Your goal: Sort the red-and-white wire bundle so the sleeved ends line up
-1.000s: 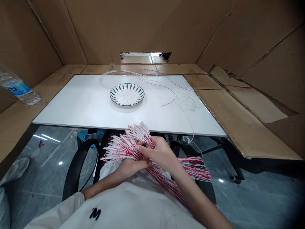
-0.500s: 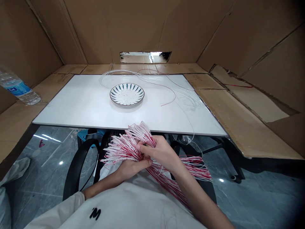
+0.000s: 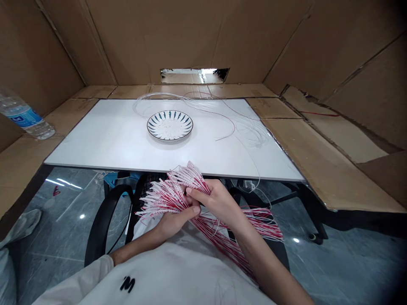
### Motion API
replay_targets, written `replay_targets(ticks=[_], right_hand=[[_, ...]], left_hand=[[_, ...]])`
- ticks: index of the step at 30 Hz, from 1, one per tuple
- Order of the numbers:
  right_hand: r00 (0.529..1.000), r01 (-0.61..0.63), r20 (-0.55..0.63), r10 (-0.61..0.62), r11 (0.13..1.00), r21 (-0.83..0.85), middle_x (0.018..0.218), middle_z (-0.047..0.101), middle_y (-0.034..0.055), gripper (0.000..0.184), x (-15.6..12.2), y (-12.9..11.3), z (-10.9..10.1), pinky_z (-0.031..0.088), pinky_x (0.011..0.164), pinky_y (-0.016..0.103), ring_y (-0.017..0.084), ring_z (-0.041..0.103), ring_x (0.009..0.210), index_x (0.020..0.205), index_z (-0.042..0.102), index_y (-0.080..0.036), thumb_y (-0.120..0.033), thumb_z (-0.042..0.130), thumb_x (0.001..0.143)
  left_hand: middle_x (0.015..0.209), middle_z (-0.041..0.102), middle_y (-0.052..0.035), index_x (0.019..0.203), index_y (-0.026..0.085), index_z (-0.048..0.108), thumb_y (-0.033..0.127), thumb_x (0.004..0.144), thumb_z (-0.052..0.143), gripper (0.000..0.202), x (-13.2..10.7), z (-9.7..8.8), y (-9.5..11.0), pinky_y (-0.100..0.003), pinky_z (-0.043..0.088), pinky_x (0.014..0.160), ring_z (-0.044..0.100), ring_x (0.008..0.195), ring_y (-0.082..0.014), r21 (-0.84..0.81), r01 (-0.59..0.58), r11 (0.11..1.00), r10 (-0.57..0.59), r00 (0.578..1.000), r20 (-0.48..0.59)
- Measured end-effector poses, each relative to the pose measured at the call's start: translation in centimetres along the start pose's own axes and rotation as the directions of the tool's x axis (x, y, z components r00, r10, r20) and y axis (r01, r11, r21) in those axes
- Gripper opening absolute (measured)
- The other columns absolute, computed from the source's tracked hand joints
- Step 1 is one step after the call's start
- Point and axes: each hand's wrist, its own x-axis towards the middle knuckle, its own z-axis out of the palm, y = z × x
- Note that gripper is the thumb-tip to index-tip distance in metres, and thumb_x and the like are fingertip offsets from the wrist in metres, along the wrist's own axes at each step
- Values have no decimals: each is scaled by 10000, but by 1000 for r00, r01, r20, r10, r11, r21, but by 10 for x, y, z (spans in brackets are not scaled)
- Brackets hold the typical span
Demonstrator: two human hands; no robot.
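Observation:
A thick bundle of red and white strands [image 3: 168, 192] fans out over my lap, just below the near edge of the white table [image 3: 111, 144]. My left hand [image 3: 173, 220] grips the bundle from underneath, thumb closed over it. My right hand [image 3: 213, 201] lies on top, its fingertips pinched on a few strands near the fanned white ends. The strands' other ends trail off to the right behind my right wrist.
A blue-patterned plate [image 3: 169, 125] sits mid-table, with clear and red loose strands [image 3: 222, 123] looping to its right. A water bottle [image 3: 22, 116] lies on cardboard at the left. Cardboard walls enclose the table. A black chair frame [image 3: 101, 220] stands below.
My right hand's fingertips have shifted slightly up along the fanned ends, and my left thumb has moved over the bundle. Everything on the table is where it was.

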Motion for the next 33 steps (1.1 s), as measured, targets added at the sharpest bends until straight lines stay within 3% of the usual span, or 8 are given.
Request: replay_targets(ticks=[4, 9, 14, 17, 23, 33], right_hand=[[996, -80, 37, 78, 994, 75, 510, 546, -7, 346, -1, -3, 4, 448, 403, 235, 150, 568, 425, 649, 487, -164, -466, 597, 778], [993, -71, -99, 60, 991, -111, 486, 517, -18, 334, 0, 0, 5, 352, 371, 177, 106, 516, 420, 574, 481, -153, -394, 647, 735], [998, -56, 30, 56, 998, -1, 455, 553, 1, 340, 0, 2, 1, 401, 395, 200, 122, 531, 401, 570, 504, -152, -403, 619, 767], [997, -64, 44, 62, 997, 34, 459, 577, 19, 329, 0, 0, 1, 434, 414, 214, 136, 556, 411, 558, 518, -152, -378, 591, 785], [998, -63, 13, 63, 994, 87, 425, 556, 7, 283, 2, -1, 3, 455, 410, 232, 163, 574, 397, 546, 510, -161, -318, 563, 776], [1000, 18, -24, -17, 999, 46, 426, 552, 7, 226, 0, -3, 3, 454, 466, 220, 140, 554, 399, 554, 539, -139, -219, 526, 765]], left_hand=[[579, 479, -2, 587, 151, 563, 498, 801, 525, 409, 4, 1, -5, -278, 392, 647, 428, 578, -124, -19, -20, 1000, 20, 1000, 17], [617, 538, -12, 619, 150, 584, 440, 752, 587, 319, 1, 0, -9, -281, 410, 671, 490, 627, -143, 4, 92, 996, -92, 995, -35], [635, 556, -18, 621, 156, 581, 442, 733, 587, 307, -1, -2, -7, -288, 407, 681, 499, 645, -152, 43, 109, 993, -109, 994, -13], [627, 540, -19, 617, 163, 559, 458, 736, 566, 317, 1, -1, -5, -288, 392, 664, 483, 638, -154, 48, 90, 995, -90, 996, -3], [600, 482, -12, 605, 162, 540, 462, 796, 490, 359, 5, 6, 2, -273, 316, 587, 399, 566, -129, -70, -34, 997, 38, 998, 57], [539, 486, -8, 567, 155, 515, 485, 793, 533, 400, 6, 19, 13, -263, 289, 531, 398, 519, -118, -278, -28, 960, 12, 998, -61]])
